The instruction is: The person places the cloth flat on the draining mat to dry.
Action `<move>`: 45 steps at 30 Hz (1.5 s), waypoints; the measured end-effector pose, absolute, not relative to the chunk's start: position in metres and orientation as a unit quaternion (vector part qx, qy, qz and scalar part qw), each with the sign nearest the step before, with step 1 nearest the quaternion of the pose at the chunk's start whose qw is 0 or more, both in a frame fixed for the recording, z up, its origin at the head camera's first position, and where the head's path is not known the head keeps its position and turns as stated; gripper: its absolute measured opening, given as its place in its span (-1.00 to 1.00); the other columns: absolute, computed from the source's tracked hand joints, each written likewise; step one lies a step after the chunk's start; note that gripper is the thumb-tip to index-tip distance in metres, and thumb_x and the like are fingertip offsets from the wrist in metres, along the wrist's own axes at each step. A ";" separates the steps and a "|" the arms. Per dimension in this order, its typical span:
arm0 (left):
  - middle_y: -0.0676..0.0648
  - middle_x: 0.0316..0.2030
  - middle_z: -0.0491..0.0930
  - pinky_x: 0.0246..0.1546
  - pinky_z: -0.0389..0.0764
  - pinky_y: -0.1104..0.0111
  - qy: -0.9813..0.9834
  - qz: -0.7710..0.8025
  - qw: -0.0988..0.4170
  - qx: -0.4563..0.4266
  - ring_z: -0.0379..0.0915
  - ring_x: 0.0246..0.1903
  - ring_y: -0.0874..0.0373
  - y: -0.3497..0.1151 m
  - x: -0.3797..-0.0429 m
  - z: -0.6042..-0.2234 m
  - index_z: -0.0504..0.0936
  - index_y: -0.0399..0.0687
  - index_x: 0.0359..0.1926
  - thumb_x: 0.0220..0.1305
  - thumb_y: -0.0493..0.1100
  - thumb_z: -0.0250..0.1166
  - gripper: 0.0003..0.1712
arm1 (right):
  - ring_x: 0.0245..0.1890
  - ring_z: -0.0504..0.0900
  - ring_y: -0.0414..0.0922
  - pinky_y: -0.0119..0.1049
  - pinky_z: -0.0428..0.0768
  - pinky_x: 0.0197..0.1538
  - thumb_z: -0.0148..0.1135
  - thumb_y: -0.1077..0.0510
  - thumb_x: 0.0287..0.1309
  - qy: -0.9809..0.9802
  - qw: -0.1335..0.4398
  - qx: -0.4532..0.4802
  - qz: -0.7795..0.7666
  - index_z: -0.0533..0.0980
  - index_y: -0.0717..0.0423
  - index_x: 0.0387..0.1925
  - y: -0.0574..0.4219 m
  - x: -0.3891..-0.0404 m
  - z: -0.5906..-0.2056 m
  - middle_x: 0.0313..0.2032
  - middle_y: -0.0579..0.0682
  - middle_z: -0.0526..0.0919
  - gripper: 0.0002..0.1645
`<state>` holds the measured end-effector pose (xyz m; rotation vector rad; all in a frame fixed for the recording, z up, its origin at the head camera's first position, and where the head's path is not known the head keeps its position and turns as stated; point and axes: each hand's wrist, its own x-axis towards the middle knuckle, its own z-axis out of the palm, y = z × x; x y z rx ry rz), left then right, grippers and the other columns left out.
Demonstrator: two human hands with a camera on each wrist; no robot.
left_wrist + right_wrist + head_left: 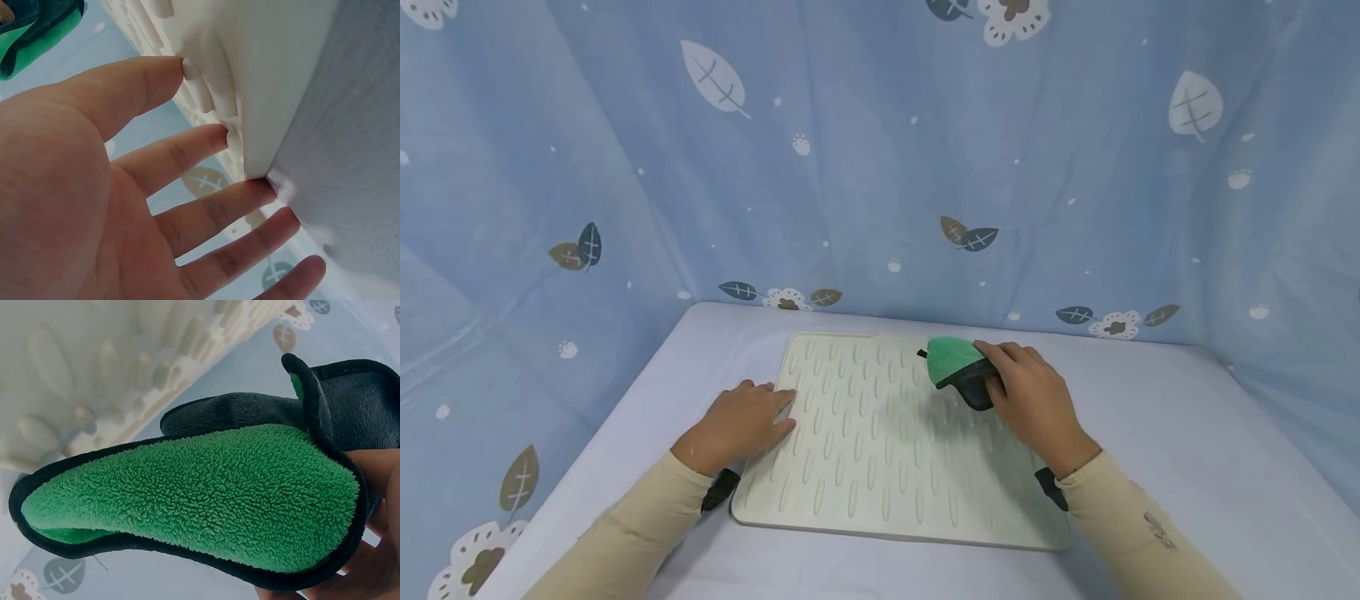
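Note:
A cream mat (865,450) with raised oval ridges lies flat on the white-covered table. My left hand (737,429) rests at its left edge, fingers spread; in the left wrist view the thumb and index fingertips touch the ridged top, while the middle finger (219,209) meets the edge. Over the mat's upper right part, my right hand (1033,400) grips a folded cleaning cloth (951,358), green and fluffy on one side, dark grey on the other, with black trim. In the right wrist view the cloth (206,497) hangs from the fingers and covers part of them.
The white tabletop (1172,433) extends around the mat on all sides. A blue curtain (865,167) printed with leaves and flowers hangs behind the table and along both sides. Dark straps (721,490) show at both wrists below the beige sleeves.

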<state>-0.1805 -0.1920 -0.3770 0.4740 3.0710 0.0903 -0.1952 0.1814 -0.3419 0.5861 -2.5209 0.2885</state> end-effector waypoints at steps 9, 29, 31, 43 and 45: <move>-0.35 0.18 0.57 -0.01 0.58 -0.17 0.988 0.027 0.019 0.148 0.49 0.14 -0.32 -0.195 -0.180 -0.379 0.57 -0.14 0.26 0.35 0.04 0.30 -0.44 | -0.09 0.66 0.11 0.01 0.68 -0.16 0.37 0.31 0.14 -0.930 0.267 0.229 0.103 0.55 0.11 0.22 0.165 -0.201 -0.343 -0.05 0.14 0.69 -0.43; -0.33 0.18 0.57 -0.01 0.57 -0.17 0.990 0.024 0.022 0.140 0.50 0.13 -0.30 -0.193 -0.181 -0.377 0.58 -0.11 0.26 0.35 0.05 0.30 -0.44 | -0.12 0.67 0.06 -0.07 0.69 -0.22 0.38 0.24 0.18 -0.935 0.243 0.232 0.112 0.57 0.07 0.21 0.126 -0.207 -0.350 -0.08 0.10 0.70 -0.47; -0.33 0.18 0.57 -0.01 0.57 -0.17 0.990 0.025 0.022 0.140 0.50 0.12 -0.30 -0.193 -0.181 -0.377 0.58 -0.11 0.26 0.35 0.05 0.30 -0.45 | -0.10 0.68 0.06 -0.08 0.69 -0.24 0.38 0.23 0.18 -0.937 0.234 0.232 0.113 0.57 0.06 0.21 0.121 -0.206 -0.352 -0.07 0.10 0.70 -0.47; -0.33 0.16 0.59 -0.04 0.58 -0.18 0.989 0.025 0.016 0.142 0.51 0.10 -0.30 -0.191 -0.182 -0.377 0.59 -0.11 0.25 0.33 0.05 0.32 -0.44 | -0.20 0.70 0.05 -0.13 0.68 -0.34 0.42 0.23 0.14 -0.944 0.198 0.243 0.105 0.60 0.06 0.16 0.107 -0.200 -0.369 -0.10 0.10 0.73 -0.49; -0.33 0.17 0.58 -0.04 0.58 -0.19 0.990 0.026 0.018 0.141 0.51 0.11 -0.31 -0.191 -0.182 -0.378 0.59 -0.11 0.26 0.33 0.06 0.32 -0.44 | -0.20 0.70 0.04 -0.14 0.67 -0.35 0.42 0.22 0.15 -0.946 0.190 0.241 0.105 0.60 0.05 0.16 0.107 -0.200 -0.371 -0.10 0.09 0.73 -0.50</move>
